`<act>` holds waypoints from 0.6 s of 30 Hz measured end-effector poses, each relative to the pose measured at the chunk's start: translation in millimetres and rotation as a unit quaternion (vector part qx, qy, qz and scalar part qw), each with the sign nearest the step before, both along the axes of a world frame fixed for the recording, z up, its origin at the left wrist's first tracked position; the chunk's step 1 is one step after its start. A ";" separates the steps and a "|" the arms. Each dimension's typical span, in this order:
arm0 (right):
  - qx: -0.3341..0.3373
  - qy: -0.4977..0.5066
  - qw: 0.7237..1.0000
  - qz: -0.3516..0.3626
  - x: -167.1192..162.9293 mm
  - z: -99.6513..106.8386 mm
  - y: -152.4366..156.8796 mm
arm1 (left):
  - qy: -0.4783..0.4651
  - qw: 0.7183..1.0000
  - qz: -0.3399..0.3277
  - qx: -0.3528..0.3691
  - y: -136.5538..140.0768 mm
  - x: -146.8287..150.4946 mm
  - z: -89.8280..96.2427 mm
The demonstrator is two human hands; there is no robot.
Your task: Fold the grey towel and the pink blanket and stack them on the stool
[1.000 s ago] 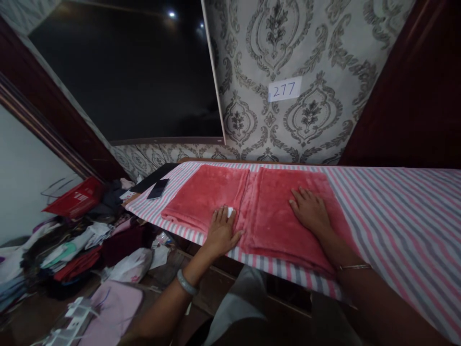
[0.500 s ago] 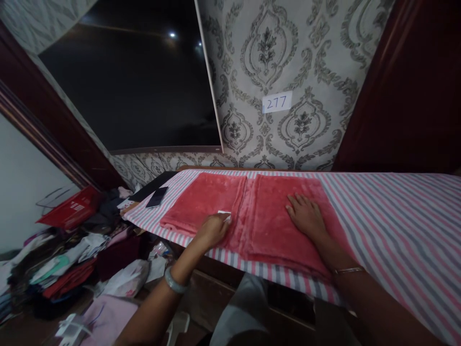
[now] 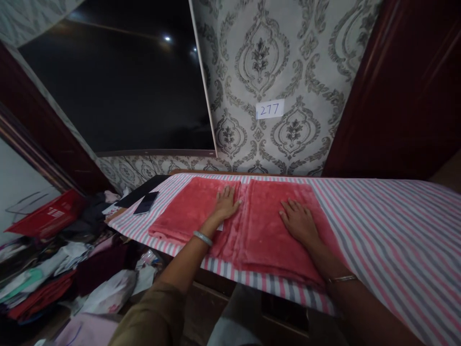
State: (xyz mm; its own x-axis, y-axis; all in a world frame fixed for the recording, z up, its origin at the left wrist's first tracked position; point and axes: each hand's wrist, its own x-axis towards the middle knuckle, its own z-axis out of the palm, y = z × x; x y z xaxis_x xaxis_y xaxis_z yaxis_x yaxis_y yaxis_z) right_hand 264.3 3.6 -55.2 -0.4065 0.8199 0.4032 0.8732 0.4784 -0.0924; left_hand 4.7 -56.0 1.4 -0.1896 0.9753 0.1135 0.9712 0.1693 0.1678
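Note:
A plush coral-red blanket [image 3: 266,230] lies folded on the striped cloth, its two sides turned in toward a narrow gap down the middle. My left hand [image 3: 226,204] rests flat on the left folded part, close to the gap, fingers stretched out. Just below that wrist a bit of a white label [image 3: 220,227] shows; the rest is hidden by the arm. On the right folded part lies my right hand [image 3: 298,222], palm down with fingers spread. Neither hand grips anything.
The striped cloth [image 3: 389,226] covers the table and runs far to the right. A phone [image 3: 146,203] lies at its left end. Clothes and bags [image 3: 108,293] are heaped at the lower left, near a red bag [image 3: 50,214]. A large TV [image 3: 126,86] hangs behind.
My left hand has let go of the white label and moved forward, flattening onto the blanket. My right hand stays on the right part. The view has shifted slightly.

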 end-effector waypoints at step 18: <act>-0.017 0.017 1.000 -0.008 -2.1 4.6 -0.7 | 0.041 0.999 -0.017 -0.011 -0.1 1.8 -19.7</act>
State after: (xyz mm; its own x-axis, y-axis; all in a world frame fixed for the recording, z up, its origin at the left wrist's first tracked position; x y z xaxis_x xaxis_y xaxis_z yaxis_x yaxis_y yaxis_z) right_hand 262.1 2.9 -50.6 -0.3788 0.8401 0.3883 0.8772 0.4596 -0.1387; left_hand 6.5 -56.1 -18.3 -0.1480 0.9833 0.1061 0.9867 0.1395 0.0837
